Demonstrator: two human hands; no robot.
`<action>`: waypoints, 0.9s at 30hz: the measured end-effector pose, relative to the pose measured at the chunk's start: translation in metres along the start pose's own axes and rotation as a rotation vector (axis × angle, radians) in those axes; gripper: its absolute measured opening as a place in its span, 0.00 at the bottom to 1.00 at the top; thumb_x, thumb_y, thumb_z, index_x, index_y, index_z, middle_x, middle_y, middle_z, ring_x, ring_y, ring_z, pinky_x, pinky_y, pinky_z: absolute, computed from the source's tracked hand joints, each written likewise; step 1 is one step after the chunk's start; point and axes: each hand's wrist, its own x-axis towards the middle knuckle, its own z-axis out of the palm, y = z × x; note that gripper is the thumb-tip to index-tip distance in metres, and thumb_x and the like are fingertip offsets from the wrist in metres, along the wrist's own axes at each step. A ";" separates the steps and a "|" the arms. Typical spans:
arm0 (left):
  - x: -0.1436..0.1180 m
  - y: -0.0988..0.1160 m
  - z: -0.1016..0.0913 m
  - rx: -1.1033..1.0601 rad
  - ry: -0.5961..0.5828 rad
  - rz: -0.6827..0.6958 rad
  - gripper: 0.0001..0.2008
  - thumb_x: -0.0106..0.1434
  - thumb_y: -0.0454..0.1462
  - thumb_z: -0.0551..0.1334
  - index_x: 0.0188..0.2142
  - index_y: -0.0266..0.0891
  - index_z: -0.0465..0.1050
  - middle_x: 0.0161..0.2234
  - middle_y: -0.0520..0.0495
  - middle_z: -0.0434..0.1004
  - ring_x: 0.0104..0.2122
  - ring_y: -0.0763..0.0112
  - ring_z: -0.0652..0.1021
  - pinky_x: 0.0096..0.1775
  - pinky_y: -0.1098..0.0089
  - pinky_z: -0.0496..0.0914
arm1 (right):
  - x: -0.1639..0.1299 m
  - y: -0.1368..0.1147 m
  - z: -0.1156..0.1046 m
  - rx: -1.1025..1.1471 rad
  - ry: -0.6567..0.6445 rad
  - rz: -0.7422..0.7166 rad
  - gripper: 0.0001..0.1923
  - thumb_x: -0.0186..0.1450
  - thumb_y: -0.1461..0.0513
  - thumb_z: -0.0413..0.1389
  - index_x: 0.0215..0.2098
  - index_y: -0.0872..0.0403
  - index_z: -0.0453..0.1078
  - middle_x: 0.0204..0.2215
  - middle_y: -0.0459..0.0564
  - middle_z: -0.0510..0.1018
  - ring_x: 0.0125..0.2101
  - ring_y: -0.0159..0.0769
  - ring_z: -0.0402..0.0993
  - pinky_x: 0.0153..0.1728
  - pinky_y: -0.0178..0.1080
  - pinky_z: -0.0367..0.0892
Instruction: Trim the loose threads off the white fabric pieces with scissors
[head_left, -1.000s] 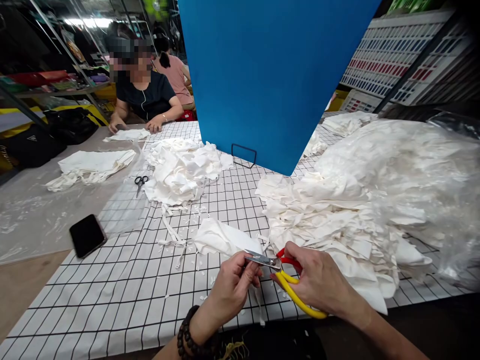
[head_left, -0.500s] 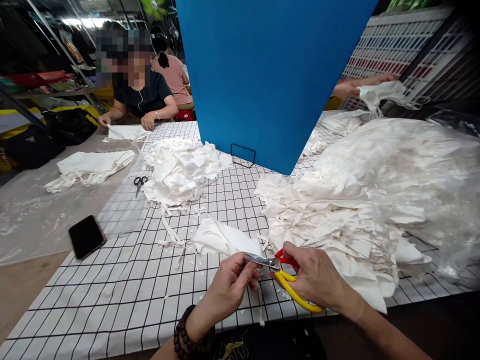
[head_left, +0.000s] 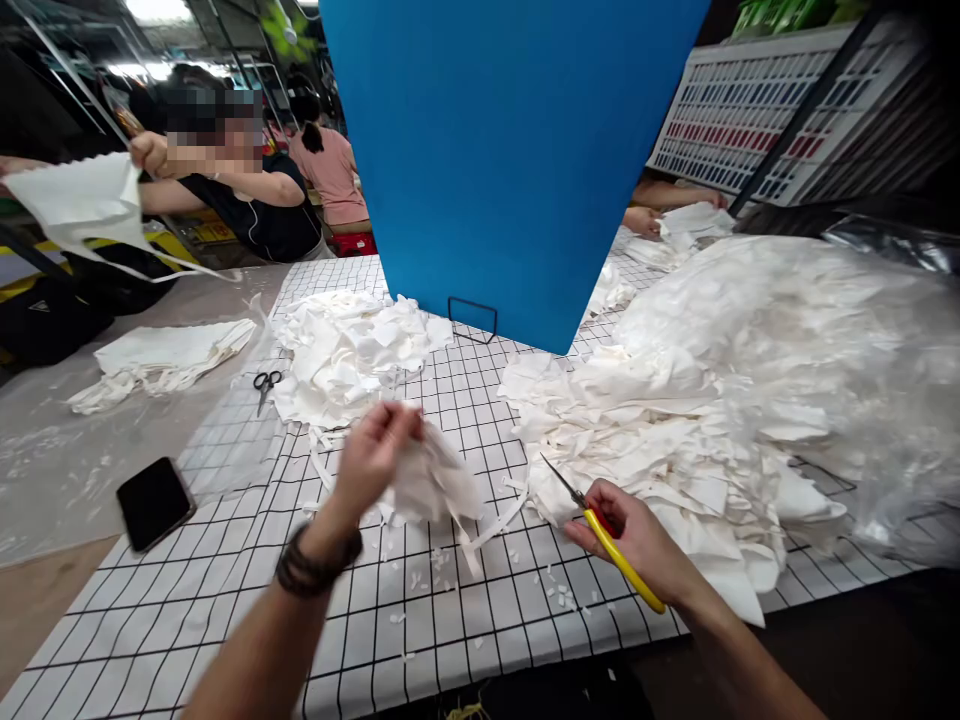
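My left hand (head_left: pixel 379 455), smeared by motion, grips a white cloth piece with straps (head_left: pixel 439 480) and holds it above the table. Its straps dangle toward the checked cloth. In my right hand (head_left: pixel 630 535) are scissors with red and yellow handles (head_left: pixel 626 565), their blades together and pointing up and left. Beyond my left hand lies a loose heap of white cloth pieces (head_left: pixel 337 345). A larger pile of white cloth (head_left: pixel 660 450) spreads just behind the scissors. Small white scraps (head_left: pixel 559 595) are scattered on the table between my hands.
A tall blue board (head_left: pixel 502 170) stands across the table in a wire stand (head_left: pixel 472 320). Black scissors (head_left: pixel 266 385) and a phone (head_left: pixel 155 503) lie at left, near stacked white pieces (head_left: pixel 176 355). A co-worker (head_left: pixel 247 215) stretches out a white cloth. Clear plastic (head_left: pixel 885 400) bulges at right.
My left hand has moved up and left with the white cloth piece, away from the scissors. The scissors have moved right. The co-worker at left has lifted a white cloth.
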 end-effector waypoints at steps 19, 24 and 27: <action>0.035 -0.056 0.138 0.378 -0.662 -0.127 0.17 0.59 0.44 0.63 0.44 0.37 0.77 0.42 0.43 0.80 0.36 0.63 0.78 0.38 0.68 0.70 | 0.101 0.041 0.007 0.178 0.602 0.330 0.21 0.44 0.53 0.66 0.28 0.51 0.61 0.22 0.44 0.71 0.26 0.38 0.69 0.26 0.37 0.61; 0.014 -0.060 0.172 0.078 -0.834 -0.205 0.21 0.62 0.50 0.59 0.36 0.32 0.77 0.33 0.44 0.80 0.26 0.72 0.73 0.29 0.72 0.67 | 0.076 0.021 0.004 0.417 0.471 0.210 0.26 0.45 0.48 0.66 0.30 0.51 0.59 0.18 0.38 0.65 0.17 0.28 0.61 0.19 0.33 0.57; 0.001 -0.052 0.161 -0.073 -0.871 -0.262 0.24 0.64 0.52 0.54 0.36 0.31 0.75 0.31 0.43 0.79 0.21 0.76 0.70 0.26 0.73 0.67 | 0.061 0.003 0.002 0.495 0.378 0.146 0.27 0.43 0.49 0.68 0.29 0.51 0.59 0.19 0.37 0.66 0.17 0.26 0.60 0.18 0.31 0.56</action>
